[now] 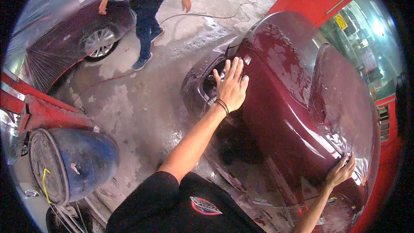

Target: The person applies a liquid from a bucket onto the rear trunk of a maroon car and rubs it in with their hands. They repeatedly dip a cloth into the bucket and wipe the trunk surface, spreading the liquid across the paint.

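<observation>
In front of me is a dark red car body (268,113), with clear plastic film (343,97) over parts of it. My left hand (231,85) is spread palm-down over the panel beside a lamp opening (208,87); it holds nothing, and whether the palm touches is hard to tell. At the far right, my right hand (343,170) has its fingertips closed on the film, which is bunched and wrinkled there along a glossy bare edge of the body. The palm side of that hand is hidden.
A person (145,3) stands on the wet, patchy concrete floor (136,110). Behind them sits another dark red car (71,42) under film. A blue drum (87,161) and a red metal beam (55,110) are at left. A hose (200,15) crosses the floor.
</observation>
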`<state>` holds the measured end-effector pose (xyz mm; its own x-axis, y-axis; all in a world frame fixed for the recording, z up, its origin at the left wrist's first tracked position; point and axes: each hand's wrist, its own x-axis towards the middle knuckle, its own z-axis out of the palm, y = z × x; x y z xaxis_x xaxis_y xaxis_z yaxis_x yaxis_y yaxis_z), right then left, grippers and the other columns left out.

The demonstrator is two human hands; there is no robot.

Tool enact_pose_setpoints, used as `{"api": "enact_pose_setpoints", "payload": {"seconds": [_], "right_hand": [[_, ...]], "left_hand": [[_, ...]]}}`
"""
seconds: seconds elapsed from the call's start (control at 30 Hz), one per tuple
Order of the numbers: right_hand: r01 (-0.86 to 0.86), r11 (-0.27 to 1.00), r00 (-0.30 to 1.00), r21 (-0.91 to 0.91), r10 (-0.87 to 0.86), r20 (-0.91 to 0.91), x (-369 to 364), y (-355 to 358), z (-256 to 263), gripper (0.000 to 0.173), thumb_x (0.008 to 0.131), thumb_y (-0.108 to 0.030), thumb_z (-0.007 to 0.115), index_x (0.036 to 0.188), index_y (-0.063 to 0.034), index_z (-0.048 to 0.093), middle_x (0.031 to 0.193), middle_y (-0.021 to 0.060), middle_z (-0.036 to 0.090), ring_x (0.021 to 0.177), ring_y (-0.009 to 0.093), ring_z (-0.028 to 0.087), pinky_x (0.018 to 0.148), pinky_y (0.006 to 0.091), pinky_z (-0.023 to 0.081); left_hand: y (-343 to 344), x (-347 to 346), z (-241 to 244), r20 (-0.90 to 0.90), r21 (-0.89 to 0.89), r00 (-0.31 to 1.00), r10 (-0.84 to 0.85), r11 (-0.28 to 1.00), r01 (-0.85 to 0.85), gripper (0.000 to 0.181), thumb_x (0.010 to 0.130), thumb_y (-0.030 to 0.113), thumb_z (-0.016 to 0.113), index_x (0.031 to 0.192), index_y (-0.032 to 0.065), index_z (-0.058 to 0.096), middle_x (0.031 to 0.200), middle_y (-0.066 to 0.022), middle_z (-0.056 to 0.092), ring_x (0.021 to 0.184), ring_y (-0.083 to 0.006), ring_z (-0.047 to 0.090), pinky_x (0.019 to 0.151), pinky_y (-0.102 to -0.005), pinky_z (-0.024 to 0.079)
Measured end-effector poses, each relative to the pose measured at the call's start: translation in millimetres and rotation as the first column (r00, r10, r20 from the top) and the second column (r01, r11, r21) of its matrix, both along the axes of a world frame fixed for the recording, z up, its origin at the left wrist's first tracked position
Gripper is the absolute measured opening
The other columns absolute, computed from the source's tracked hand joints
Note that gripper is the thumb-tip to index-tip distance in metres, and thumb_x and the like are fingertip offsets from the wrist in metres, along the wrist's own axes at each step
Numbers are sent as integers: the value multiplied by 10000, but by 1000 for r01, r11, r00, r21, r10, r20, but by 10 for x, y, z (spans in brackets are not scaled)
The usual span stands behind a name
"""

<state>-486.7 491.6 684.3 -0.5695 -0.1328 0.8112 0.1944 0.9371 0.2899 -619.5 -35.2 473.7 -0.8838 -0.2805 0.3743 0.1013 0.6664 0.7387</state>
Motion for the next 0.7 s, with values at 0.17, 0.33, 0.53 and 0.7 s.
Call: {"api": "enact_pose_setpoints", "payload": {"seconds": [0.17,0.33,0.53,0.7], "right_hand": [[-54,999,998,-9,53,-26,-93,-98,-31,458,1128,-352,530,1502,-104,620,1429,156,666,1352,367,581,1161,503,387],[-54,998,998,-12,53,-46,-94,-126,-76,440,1131,-343,534,1494,-110,617,1442,142,655,1353,342,582,1156,496,385],[-66,995,997,-70,63,-44,-77,-206,-43,438,1133,-347,543,1502,-122,615,1442,122,663,1369,328,576,1169,471,384],[-78,994,995,-73,73,-71,-55,-260,5,448,1123,-339,569,1524,-143,607,1442,94,672,1366,296,585,1183,448,379]], "left_hand": [[-442,-609,407,101,35,995,-7,999,3,664,1159,461,313,1685,59,352,1770,-120,337,1675,-398,143,1280,-766,84],[222,-67,194,-18,-110,1000,12,994,-14,690,1160,444,343,1728,63,251,1822,-136,182,1683,-375,132,1297,-731,82],[-99,-523,549,113,-14,993,34,999,-33,669,1161,459,321,1712,80,299,1806,-113,255,1671,-305,219,1287,-749,108],[589,-149,560,-23,-226,994,106,968,-108,646,1145,390,383,1692,55,314,1795,-161,250,1660,-375,223,1264,-763,158]]}}
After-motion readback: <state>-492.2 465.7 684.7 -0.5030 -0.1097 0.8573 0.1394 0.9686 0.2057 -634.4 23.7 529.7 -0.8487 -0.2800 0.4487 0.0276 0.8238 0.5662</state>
